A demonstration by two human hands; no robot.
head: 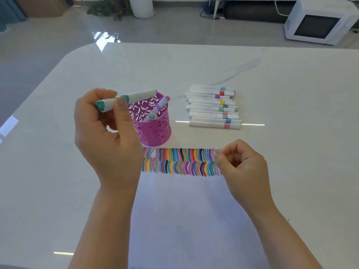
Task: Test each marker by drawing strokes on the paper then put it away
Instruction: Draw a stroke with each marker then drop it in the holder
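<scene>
My left hand (pixel 108 140) grips a white marker with green bands (pixel 136 96), capped, held nearly level just left of and above a purple cut-out pen cup (pixel 155 133). Two markers (pixel 158 110) lean inside that cup. My right hand (pixel 240 164) hovers over the right end of the paper (pixel 184 210), fingers curled loosely together with nothing visible in them. Two rows of short coloured strokes (pixel 180 162) run across the paper's far edge. A stack of several white markers with coloured bands (pixel 213 107) lies to the right of the cup.
The white table (pixel 291 94) has a rounded far-left corner. Beyond it on the grey floor stand a white microwave (pixel 318 22), a white cylinder with a plant (pixel 124 8), and cables.
</scene>
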